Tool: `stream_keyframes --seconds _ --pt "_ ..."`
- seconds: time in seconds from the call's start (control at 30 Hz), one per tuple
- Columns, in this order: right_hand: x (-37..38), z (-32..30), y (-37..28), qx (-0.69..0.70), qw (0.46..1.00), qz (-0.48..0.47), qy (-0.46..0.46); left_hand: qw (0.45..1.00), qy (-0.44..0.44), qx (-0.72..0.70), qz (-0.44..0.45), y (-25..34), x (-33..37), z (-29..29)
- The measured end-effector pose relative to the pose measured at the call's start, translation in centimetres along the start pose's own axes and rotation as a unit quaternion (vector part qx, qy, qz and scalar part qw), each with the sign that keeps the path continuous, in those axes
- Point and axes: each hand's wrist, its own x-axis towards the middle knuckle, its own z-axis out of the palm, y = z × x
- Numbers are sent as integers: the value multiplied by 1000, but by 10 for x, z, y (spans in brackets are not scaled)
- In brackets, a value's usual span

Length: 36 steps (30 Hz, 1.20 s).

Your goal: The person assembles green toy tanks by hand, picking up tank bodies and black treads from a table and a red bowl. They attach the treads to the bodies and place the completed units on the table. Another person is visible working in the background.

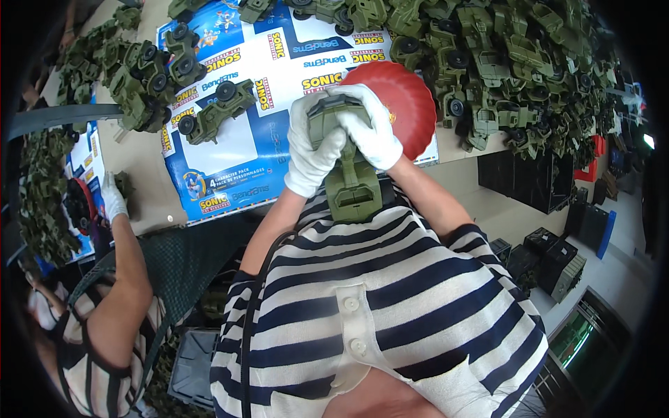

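Note:
A green toy military vehicle point(350, 188) is held upright against my striped top, over the table's near edge. My left hand point(311, 150), in a white glove, wraps its left side with the thumb laid across it. On the other side my right hand point(371, 129), also gloved, grips the vehicle with its thumb pressed on the upper part. Just behind my right hand lies a round red fluted dish point(411, 104), partly covered by that hand. Another green toy jeep point(217, 111) with black wheels rests on the printed sheet to the left of my hands.
A blue and white printed cardboard sheet point(268, 164) covers the table. Heaps of green toy vehicles point(488, 70) fill the right and far sides, with more point(150, 80) at the left. A co-worker's gloved hand point(113, 198) works at far left. Black crates point(526, 181) stand at right.

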Motion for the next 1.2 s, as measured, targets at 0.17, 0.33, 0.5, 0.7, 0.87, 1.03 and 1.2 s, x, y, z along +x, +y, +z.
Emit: stream_keyframes --seconds 0.17,0.33,0.5,0.7,0.87,1.03,1.2 --pt "-11 7 18 -14 1000 5 27 998 19 47 -30 -4 -7 -1" --pt "1 -18 -4 -101 990 74 -59 980 167 86 -64 -17 12 -16" --pt "-48 -40 -40 218 933 285 -2 969 177 173 7 16 48 23" --pt "-69 -147 -78 168 936 118 285 988 -89 61 113 29 48 74" --pt "-70 -266 -85 287 836 -10 468 976 17 120 -180 -10 23 38" --pt "-10 -428 -123 233 853 -93 457 938 64 54 -337 -33 2 15" --pt "110 -637 -165 32 857 56 511 949 76 60 -301 -22 4 62"
